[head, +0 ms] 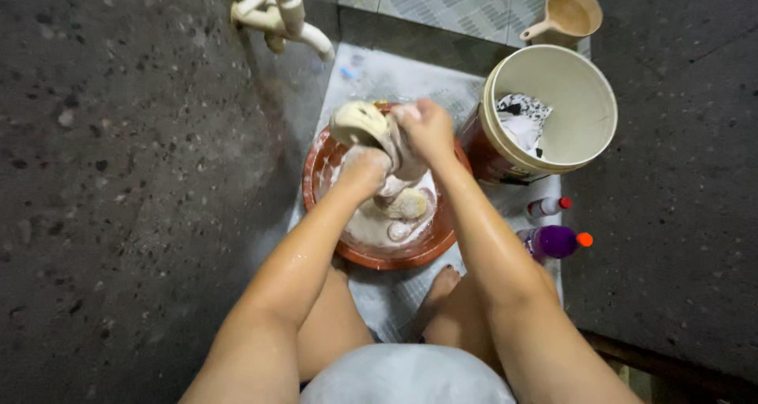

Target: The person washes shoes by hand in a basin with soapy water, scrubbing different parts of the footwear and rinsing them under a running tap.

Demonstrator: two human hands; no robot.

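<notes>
A wet cream cloth (pixel 371 132) is gripped by both closed hands, left hand (pixel 365 167) and right hand (pixel 426 128), above the soapy red basin (pixel 316 175); a cream bucket (pixel 588 108) stands beside.

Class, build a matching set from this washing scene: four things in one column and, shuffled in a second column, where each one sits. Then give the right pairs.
Things:
1. Basin
2. Bucket
3. Purple bottle
4. Tap

Places:
A. Top left, sticking out over the wet floor
B. Lying on its side to the right of the person's right forearm
C. Under both hands, holding soapy water
D. Right of the basin, with cloth inside

Pairs: 1-C, 2-D, 3-B, 4-A
</notes>
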